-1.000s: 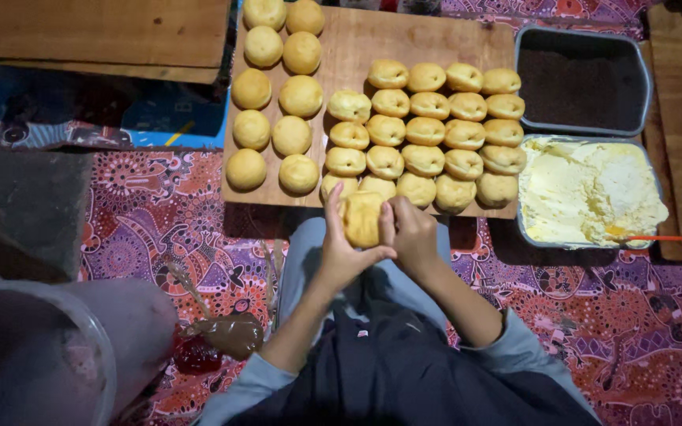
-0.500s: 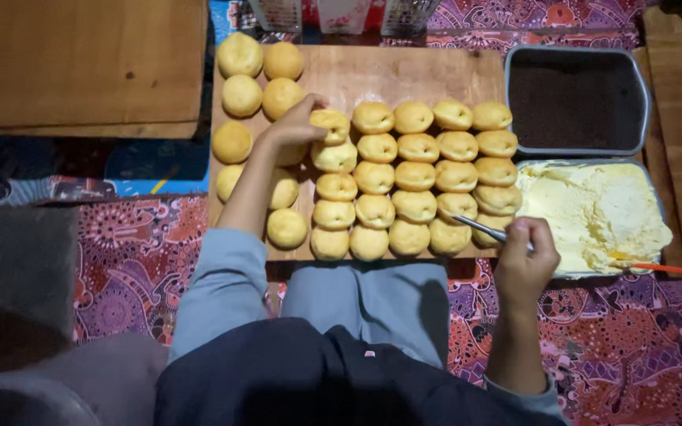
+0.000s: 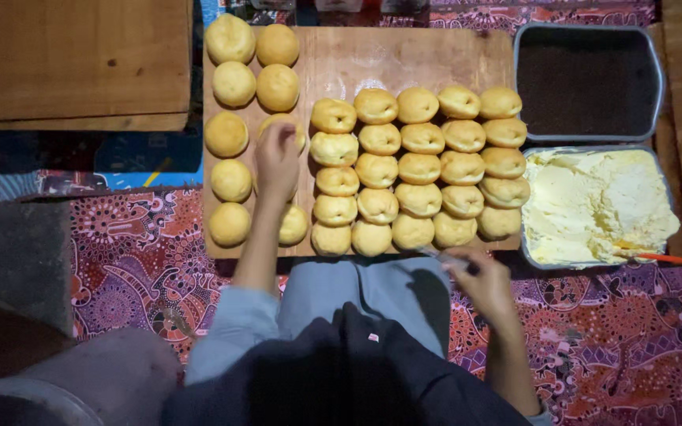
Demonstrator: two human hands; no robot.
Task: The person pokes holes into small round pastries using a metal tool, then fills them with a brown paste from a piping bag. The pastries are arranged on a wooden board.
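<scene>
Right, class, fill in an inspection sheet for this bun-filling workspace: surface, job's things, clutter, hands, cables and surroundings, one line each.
Surface: wooden board lying on a patterned purple cloth.
Job's things: round buns in rows on the board; tray of pale cream; tray of dark filling.
Clutter: orange-handled tool resting in the cream tray.
Hands: left hand rests on a bun in the left group; right hand has its grip on a thin metal utensil.
Cables: nothing seen.
Surroundings: wooden plank at upper left; grey block at left.

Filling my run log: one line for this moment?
left hand: on bun | right hand: holds thin utensil | wooden board
</scene>
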